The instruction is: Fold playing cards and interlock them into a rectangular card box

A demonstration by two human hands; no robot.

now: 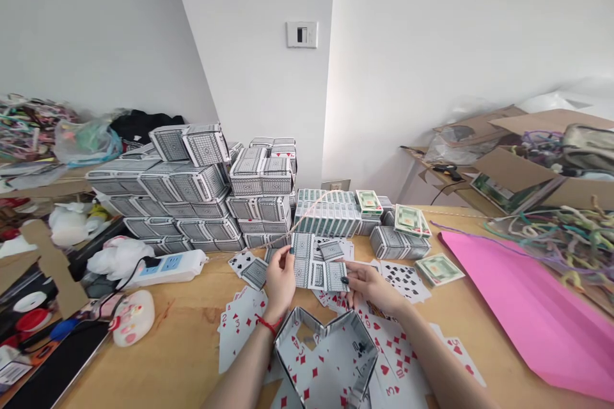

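Both hands hold one joined strip of folded playing cards (pixel 303 259) with grey patterned backs, bent in an L shape. My left hand (pixel 281 281) pinches its left side between thumb and fingers. On its right end, my right hand (pixel 371 286) grips the edge, thumb on top. Nearer to me, between my forearms, stands a heart-shaped ring (pixel 365 335) built of the same folded cards. Loose face-up playing cards (pixel 242 323) lie under and around it. Several more cards (pixel 405 278) are spread just beyond my right hand.
Stacked blocks of folded cards (pixel 201 188) rise at the back left. Card boxes (pixel 439 268) and a row of packs (pixel 329 211) stand behind the hands. A pink sheet (pixel 518 313) covers the right side. A white power strip (pixel 167 268) lies at left.
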